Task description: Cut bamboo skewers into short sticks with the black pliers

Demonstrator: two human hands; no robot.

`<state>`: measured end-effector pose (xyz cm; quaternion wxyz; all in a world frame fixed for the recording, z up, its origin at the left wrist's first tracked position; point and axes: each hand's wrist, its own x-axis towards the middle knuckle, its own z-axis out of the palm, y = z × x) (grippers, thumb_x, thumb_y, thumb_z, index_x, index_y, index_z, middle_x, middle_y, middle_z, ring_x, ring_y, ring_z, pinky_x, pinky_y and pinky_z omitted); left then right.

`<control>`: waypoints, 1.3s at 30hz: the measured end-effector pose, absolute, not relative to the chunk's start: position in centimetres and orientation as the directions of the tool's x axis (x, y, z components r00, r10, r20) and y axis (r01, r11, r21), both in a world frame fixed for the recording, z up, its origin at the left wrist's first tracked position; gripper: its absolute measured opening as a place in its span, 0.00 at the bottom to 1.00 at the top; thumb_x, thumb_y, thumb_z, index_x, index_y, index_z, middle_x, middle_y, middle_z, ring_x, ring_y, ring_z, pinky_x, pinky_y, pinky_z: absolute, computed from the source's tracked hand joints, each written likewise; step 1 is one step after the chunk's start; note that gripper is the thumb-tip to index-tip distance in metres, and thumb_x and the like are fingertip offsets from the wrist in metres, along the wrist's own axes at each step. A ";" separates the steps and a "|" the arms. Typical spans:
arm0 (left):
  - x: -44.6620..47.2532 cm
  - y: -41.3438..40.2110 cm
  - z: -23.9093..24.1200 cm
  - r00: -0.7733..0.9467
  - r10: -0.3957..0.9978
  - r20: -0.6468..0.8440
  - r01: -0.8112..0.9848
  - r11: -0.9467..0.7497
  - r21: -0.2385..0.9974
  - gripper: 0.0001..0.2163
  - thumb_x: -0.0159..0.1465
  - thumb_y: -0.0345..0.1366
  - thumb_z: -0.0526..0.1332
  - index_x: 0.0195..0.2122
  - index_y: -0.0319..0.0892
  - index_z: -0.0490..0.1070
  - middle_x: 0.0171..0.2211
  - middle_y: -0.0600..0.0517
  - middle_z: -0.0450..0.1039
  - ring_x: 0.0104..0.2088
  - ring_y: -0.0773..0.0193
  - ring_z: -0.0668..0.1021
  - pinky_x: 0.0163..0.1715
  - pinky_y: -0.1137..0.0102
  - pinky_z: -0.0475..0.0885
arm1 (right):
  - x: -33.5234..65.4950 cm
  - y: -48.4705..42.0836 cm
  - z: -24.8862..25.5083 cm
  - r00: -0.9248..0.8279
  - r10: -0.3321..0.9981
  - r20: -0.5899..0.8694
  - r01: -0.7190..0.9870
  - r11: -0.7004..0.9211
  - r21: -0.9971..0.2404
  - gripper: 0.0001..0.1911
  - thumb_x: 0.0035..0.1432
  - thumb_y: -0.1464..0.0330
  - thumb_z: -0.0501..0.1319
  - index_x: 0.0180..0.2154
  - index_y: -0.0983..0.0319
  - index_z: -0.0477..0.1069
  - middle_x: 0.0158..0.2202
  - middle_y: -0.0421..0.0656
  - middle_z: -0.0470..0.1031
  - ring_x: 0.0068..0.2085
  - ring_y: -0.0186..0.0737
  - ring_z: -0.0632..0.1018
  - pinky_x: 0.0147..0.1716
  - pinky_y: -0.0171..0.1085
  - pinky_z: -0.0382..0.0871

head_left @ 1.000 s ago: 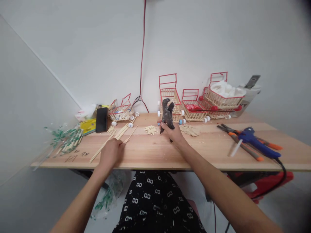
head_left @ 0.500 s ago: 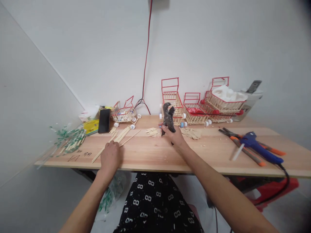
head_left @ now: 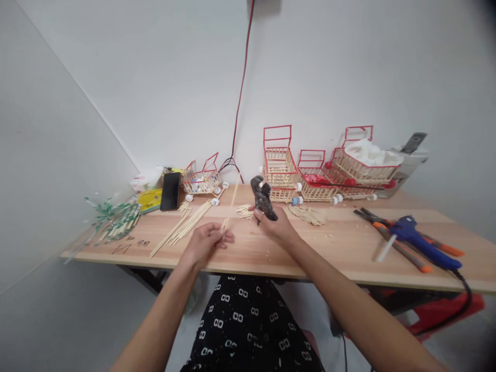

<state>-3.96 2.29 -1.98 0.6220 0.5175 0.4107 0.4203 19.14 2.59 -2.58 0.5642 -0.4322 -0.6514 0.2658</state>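
Between thumb and fingers, my left hand (head_left: 205, 243) pinches a thin wooden stick (head_left: 234, 194), which points up and away over the table; motion blurs it slightly. My right hand (head_left: 277, 226) is wrapped around a dark hand cutter (head_left: 263, 197), its hooked head upward; whether the jaws are apart is hard to make out. Just left of the cutter lies a small pile of short cut sticks (head_left: 244, 211). Long wooden sticks (head_left: 189, 225) lie in a loose bundle to the left of my left hand.
Small stick-built carts (head_left: 279, 168) with red handles line the wall; another cart (head_left: 201, 181) is near the phone (head_left: 170, 191). Right are a blue glue gun (head_left: 420, 240) and orange-handled pliers (head_left: 403, 248). Green-wrapped sticks (head_left: 120, 222) lie at left on the wooden table (head_left: 248, 258).
My left hand has lifted off the bundle with one stick and moved right, toward the cutter. The cutter in my right hand has lowered and tilted slightly left. The view has shifted slightly.
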 end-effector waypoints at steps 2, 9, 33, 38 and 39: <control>-1.5 2.3 -2.3 0.404 0.912 -0.077 -0.178 0.161 0.971 0.17 0.49 0.41 0.72 0.32 0.36 0.70 0.31 0.44 0.79 0.31 0.62 0.80 0.28 0.73 0.71 | 18.8 2.4 -2.6 -0.005 0.872 0.489 0.287 0.470 -0.835 0.19 0.56 0.57 0.60 0.40 0.66 0.76 0.28 0.43 0.74 0.29 0.38 0.73 0.32 0.36 0.67; 2.5 3.5 -3.0 0.552 0.831 -0.066 -0.264 0.250 0.931 0.17 0.48 0.39 0.73 0.33 0.34 0.72 0.29 0.46 0.79 0.29 0.64 0.80 0.27 0.75 0.71 | 18.7 3.1 -3.1 0.052 0.926 0.374 0.200 0.357 -0.912 0.18 0.52 0.55 0.62 0.34 0.65 0.74 0.24 0.40 0.71 0.27 0.36 0.71 0.29 0.35 0.65; 2.5 2.9 -2.7 0.701 0.696 -0.156 -0.295 0.482 0.825 0.12 0.63 0.35 0.62 0.46 0.34 0.75 0.47 0.38 0.77 0.42 0.59 0.81 0.42 0.69 0.73 | 18.5 2.9 -2.2 0.150 0.947 0.284 0.025 0.284 -0.959 0.20 0.45 0.52 0.66 0.28 0.62 0.68 0.26 0.41 0.70 0.29 0.36 0.70 0.28 0.35 0.65; 2.8 2.4 -2.5 0.678 0.719 -0.154 -0.321 0.478 0.818 0.11 0.61 0.34 0.65 0.42 0.34 0.75 0.40 0.41 0.80 0.37 0.63 0.81 0.39 0.71 0.73 | 18.6 3.1 -2.2 0.155 0.945 0.287 0.052 0.283 -0.958 0.20 0.46 0.51 0.66 0.25 0.62 0.67 0.23 0.40 0.69 0.27 0.36 0.69 0.28 0.35 0.64; 2.8 2.4 -2.6 0.671 0.727 -0.144 -0.331 0.467 0.820 0.10 0.59 0.35 0.66 0.40 0.34 0.75 0.37 0.42 0.80 0.35 0.64 0.81 0.38 0.71 0.73 | 18.7 3.1 -2.2 0.151 0.945 0.291 0.057 0.285 -0.957 0.20 0.46 0.52 0.66 0.25 0.62 0.67 0.24 0.40 0.70 0.27 0.36 0.70 0.28 0.35 0.65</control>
